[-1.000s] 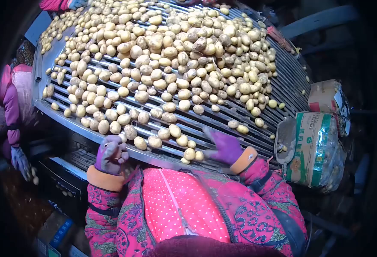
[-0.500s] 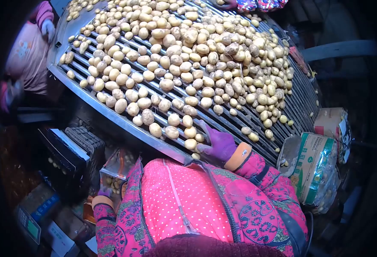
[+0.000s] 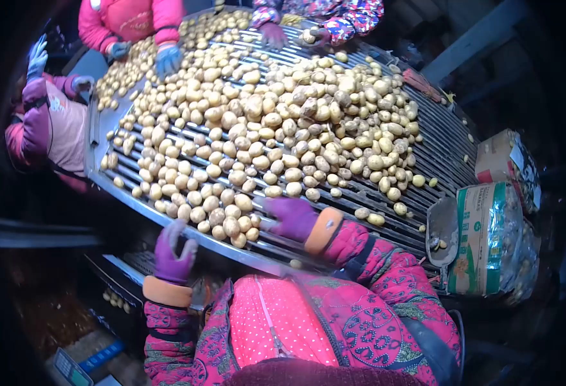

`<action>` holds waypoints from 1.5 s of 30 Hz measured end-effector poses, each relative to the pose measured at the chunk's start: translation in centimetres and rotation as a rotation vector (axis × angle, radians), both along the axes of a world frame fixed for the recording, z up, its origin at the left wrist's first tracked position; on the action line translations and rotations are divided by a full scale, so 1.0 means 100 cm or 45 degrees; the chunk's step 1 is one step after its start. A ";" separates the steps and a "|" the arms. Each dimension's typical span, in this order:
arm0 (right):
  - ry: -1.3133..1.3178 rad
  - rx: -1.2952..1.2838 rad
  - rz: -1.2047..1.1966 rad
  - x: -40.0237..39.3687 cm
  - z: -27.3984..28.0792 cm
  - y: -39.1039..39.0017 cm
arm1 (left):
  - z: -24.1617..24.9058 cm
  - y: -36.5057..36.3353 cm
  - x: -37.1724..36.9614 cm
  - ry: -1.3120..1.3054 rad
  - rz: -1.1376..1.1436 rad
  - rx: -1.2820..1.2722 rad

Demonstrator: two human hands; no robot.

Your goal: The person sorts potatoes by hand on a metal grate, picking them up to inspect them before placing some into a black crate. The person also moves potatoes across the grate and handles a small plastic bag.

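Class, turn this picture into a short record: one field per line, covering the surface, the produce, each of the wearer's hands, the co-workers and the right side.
surface: slatted dark metal table with a raised metal rim
produce: heaped round, yellow-brown potatoes
left hand: purple-gloved left hand, at the near rim, fingers spread, nothing visible in it
right hand: purple-gloved right hand, over the slats beside the nearest potatoes, fingers open
co-workers: at least three, around the far and left sides
right side: grey scoop beside a green-and-white carton
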State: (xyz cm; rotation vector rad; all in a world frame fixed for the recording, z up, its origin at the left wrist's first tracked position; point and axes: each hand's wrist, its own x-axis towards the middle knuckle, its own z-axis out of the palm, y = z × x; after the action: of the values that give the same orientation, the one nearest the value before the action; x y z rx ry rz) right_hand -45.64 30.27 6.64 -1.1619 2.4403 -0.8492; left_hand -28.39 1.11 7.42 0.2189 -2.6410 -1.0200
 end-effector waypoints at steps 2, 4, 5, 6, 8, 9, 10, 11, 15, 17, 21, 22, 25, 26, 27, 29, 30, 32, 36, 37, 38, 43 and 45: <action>0.205 0.048 -0.256 -0.040 0.004 0.032 | 0.013 0.028 -0.028 -0.010 -0.242 -0.113; 0.531 0.319 -0.524 -0.075 0.011 0.058 | 0.023 0.058 -0.055 -0.024 -0.527 -0.334; 0.715 0.430 -0.686 -0.082 0.002 0.078 | 0.022 0.076 -0.067 -0.076 -0.680 -0.460; 0.735 0.510 -0.808 -0.087 -0.038 0.093 | 0.015 0.088 -0.077 -0.132 -0.798 -0.551; 0.675 0.550 -0.776 -0.062 -0.020 0.072 | -0.003 0.107 -0.096 -0.155 -0.972 -0.695; 0.165 0.226 -0.699 -0.054 -0.011 0.062 | -0.028 0.107 -0.101 -0.080 -0.985 -0.778; 0.422 0.544 -0.585 -0.037 -0.020 0.045 | -0.031 0.104 -0.107 -0.121 -1.004 -0.770; 0.355 0.656 -0.509 -0.020 0.001 0.033 | -0.032 0.100 -0.114 -0.165 -1.013 -0.767; 0.436 0.403 -0.357 -0.006 -0.023 0.034 | -0.007 0.064 -0.133 -0.403 -1.054 -0.777; 0.461 0.219 -0.196 -0.001 -0.024 0.043 | -0.018 0.036 -0.133 -0.312 -1.010 -0.803; 0.489 0.210 -0.198 -0.002 -0.024 0.066 | -0.014 -0.007 -0.134 -0.254 -0.959 -0.798; 0.437 0.352 -0.214 0.000 -0.020 0.069 | -0.017 -0.014 -0.133 -0.276 -0.927 -0.782; 0.531 0.577 -0.221 0.005 -0.017 0.073 | -0.014 -0.037 -0.140 -0.252 -0.855 -0.722; 0.516 0.619 -0.212 0.005 -0.014 0.071 | -0.012 -0.047 -0.144 -0.240 -0.871 -0.693; 0.498 0.668 -0.211 0.005 -0.011 0.070 | -0.014 -0.056 -0.147 -0.225 -0.897 -0.658; 0.509 0.681 -0.222 0.006 -0.016 0.069 | -0.008 -0.080 -0.149 -0.219 -0.837 -0.677; 0.509 0.711 -0.222 0.007 -0.018 0.068 | -0.004 -0.095 -0.152 -0.255 -0.773 -0.644; 0.497 0.729 -0.241 0.009 -0.016 0.061 | -0.007 -0.134 -0.157 -0.386 -0.682 -0.630; 0.459 0.735 -0.254 0.012 -0.016 0.037 | -0.016 -0.206 -0.164 -0.657 -0.319 -0.977; 0.448 0.680 -0.185 0.006 -0.008 0.030 | -0.006 -0.209 -0.171 -0.740 -0.181 -1.067; 0.425 0.656 -0.139 0.001 -0.004 0.026 | 0.006 -0.216 -0.182 -1.089 -0.182 -1.025; 0.788 0.303 -0.162 -0.075 0.019 -0.015 | -0.009 -0.221 -0.254 -0.420 -0.284 -0.727; 0.836 0.077 -0.091 -0.134 0.028 -0.043 | -0.011 -0.190 -0.297 -0.002 -0.375 -0.641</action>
State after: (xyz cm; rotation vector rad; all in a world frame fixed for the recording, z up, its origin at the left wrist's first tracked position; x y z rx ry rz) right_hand -59.02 25.97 9.43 -1.5214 3.0049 -0.4437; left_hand -58.12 -17.89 6.36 -0.2863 -2.8788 -0.3923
